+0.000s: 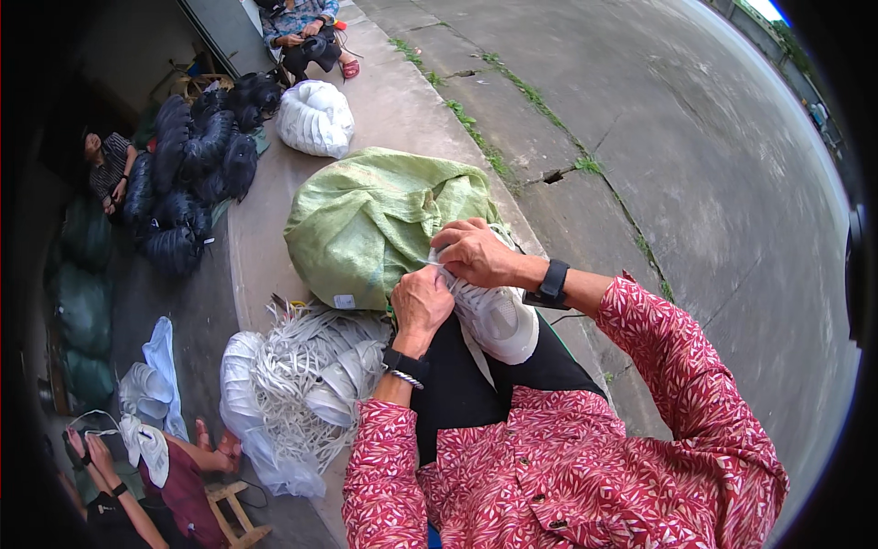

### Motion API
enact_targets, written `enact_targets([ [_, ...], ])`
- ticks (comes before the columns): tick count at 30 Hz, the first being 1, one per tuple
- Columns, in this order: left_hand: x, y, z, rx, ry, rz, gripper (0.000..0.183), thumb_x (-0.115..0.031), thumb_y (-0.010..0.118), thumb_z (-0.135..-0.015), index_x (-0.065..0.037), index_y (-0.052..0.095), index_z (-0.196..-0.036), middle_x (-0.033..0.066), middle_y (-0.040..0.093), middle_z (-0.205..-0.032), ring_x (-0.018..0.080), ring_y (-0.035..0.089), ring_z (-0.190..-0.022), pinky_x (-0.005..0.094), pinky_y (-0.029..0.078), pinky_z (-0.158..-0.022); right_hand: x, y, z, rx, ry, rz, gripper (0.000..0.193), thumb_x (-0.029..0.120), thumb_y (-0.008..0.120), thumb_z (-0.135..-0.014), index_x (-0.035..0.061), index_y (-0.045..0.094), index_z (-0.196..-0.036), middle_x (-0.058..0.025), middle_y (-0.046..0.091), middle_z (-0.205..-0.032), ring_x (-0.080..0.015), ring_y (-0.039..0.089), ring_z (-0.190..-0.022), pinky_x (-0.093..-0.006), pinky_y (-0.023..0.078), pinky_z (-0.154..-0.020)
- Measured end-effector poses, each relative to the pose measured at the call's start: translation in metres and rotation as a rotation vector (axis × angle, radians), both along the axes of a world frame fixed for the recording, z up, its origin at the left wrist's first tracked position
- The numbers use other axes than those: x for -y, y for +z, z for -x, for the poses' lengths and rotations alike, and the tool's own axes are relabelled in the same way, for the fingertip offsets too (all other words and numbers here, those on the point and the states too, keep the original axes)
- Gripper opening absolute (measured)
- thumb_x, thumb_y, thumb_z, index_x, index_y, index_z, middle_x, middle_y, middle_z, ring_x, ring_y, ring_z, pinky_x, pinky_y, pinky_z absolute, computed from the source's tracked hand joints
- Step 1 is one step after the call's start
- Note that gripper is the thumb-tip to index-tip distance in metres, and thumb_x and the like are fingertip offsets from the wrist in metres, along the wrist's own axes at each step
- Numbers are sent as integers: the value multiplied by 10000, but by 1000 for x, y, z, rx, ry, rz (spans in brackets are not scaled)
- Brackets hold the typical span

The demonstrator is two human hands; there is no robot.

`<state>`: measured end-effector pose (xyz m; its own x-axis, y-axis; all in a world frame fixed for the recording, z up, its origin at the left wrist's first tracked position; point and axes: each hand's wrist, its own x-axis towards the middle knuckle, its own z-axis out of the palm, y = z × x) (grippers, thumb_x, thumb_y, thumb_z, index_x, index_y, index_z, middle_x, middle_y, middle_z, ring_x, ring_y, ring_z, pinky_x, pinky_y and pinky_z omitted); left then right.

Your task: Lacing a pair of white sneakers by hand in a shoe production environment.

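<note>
A white sneaker (501,322) rests on my lap, its toe pointing toward me. At its laced opening my right hand (480,256) pinches a white shoelace (433,263). Just left of the shoe my left hand (422,306) is closed, with the lace running between the two hands. A loose lace end (477,355) trails down over my black trousers. My fingers cover part of the shoe's upper, so the eyelets there are hidden.
A full green woven sack (366,224) stands right before me. To the left lie a heap of white laces (297,375) and nested white shoe pieces (242,375). Beyond are a white bundle (315,119) and black bundles (187,174). Other people sit nearby, one handling a white shoe (146,448).
</note>
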<state>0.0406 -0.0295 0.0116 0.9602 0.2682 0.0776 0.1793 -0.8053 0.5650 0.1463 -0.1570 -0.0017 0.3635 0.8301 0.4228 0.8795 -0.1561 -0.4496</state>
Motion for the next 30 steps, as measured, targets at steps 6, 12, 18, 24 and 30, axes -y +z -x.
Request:
enact_targets([
  [6,-20,-5,3,84,-4,193,159,-126,634,-715,-31,605,-840,138,588,-697,301,586,-634,406,459,-588,4,2,3,-94,43,-2,68,132,656,-705,105,690,-758,-57,607,-1067,-243,497,-1091,-425,329,-900],
  [12,-33,-8,-1,149,-224,305,258,-40,676,-685,-32,568,-919,69,554,-759,176,556,-646,307,461,-608,5,3,4,-169,41,16,117,122,671,-703,103,709,-812,-48,593,-1103,-233,483,-1124,-416,312,-946],
  [18,-35,-13,-6,148,-251,224,204,-40,674,-689,-32,537,-841,90,544,-780,229,569,-709,331,461,-642,5,0,4,-109,50,-21,108,126,676,-685,147,709,-786,-40,611,-1056,-238,502,-1084,-423,329,-906],
  [24,-35,-6,-1,193,-256,87,250,-56,686,-667,-56,571,-889,96,542,-933,277,529,-947,364,424,-829,8,4,11,10,29,-84,73,109,642,-709,76,630,-774,-84,583,-1031,-263,505,-1060,-415,354,-879],
  [30,-39,-9,-1,154,-270,76,297,-16,639,-651,-70,607,-942,96,533,-1004,286,498,-1027,355,404,-901,35,28,-32,163,-14,-86,90,34,647,-689,25,587,-756,-132,539,-1056,-321,487,-1086,-453,405,-885],
])
